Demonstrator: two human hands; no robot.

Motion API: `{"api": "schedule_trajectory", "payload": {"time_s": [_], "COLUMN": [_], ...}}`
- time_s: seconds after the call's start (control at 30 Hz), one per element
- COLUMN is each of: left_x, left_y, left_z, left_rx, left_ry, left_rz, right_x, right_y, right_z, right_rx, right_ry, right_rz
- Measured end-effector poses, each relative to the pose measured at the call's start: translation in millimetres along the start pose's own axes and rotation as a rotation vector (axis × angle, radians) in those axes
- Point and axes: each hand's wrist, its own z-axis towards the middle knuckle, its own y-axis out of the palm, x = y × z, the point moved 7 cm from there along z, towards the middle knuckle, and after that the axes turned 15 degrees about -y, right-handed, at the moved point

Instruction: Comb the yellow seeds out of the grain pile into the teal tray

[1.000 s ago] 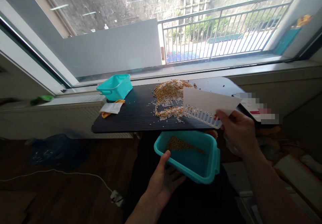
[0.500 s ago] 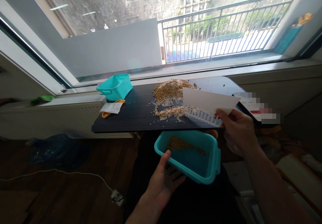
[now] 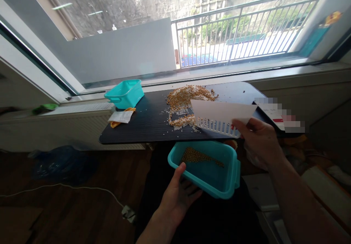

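- While your left hand (image 3: 178,196) clasps a blue tub (image 3: 212,178) below the front edge of the table (image 3: 145,127), thumb over its rim, beans (image 3: 195,154) lie inside.
- Your right hand (image 3: 260,139) pinches a white slotted scraper (image 3: 219,110), tilted beside a heap of beans and white grains (image 3: 179,99); you cannot tell whether it touches the tabletop.
- Another tub (image 3: 127,96) stands back left.

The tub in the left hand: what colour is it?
Turquoise; the held tub shows best in the head view.
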Motion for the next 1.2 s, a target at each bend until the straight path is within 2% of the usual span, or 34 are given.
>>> {"api": "schedule_trajectory", "payload": {"time_s": [0.1,0.2,0.4,0.57,0.77,0.97,1.1,1.2], "left_x": [-0.3,-0.7,-0.3,-0.5,-0.2,0.5,-0.2,-0.2], "left_y": [-0.3,-0.9,-0.6,-1.1,-2.2,-2.4,-0.5,-0.9], "left_z": [0.9,2.1,1.6,2.3,4.8,3.9,3.6,3.3], "left_rx": [-0.001,0.001,-0.011,-0.021,-0.014,-0.017,-0.022,-0.004], "left_ry": [-0.001,0.0,0.003,-0.002,-0.005,-0.003,0.002,0.005], "left_rz": [0.003,0.011,0.009,0.017,0.021,0.012,0.021,0.02], "right_x": [-8.2,-16.5,-16.7,-12.0,-3.5,3.4,-1.3,-7.8], "right_y": [-7.7,-14.4,-13.3,-14.5,-17.2,-17.2,-28.5,-28.3], "right_z": [-1.3,1.4,9.1,7.3,8.2,-2.6,-12.4,-12.5], "right_rx": [-0.04,-0.019,-0.007,-0.049,-0.028,-0.103,-0.032,0.005], "right_ry": [0.022,0.013,-0.001,-0.005,-0.013,0.044,0.133,0.113], "right_rz": [-0.094,-0.122,-0.193,-0.129,-0.139,-0.041,0.048,0.051]}}
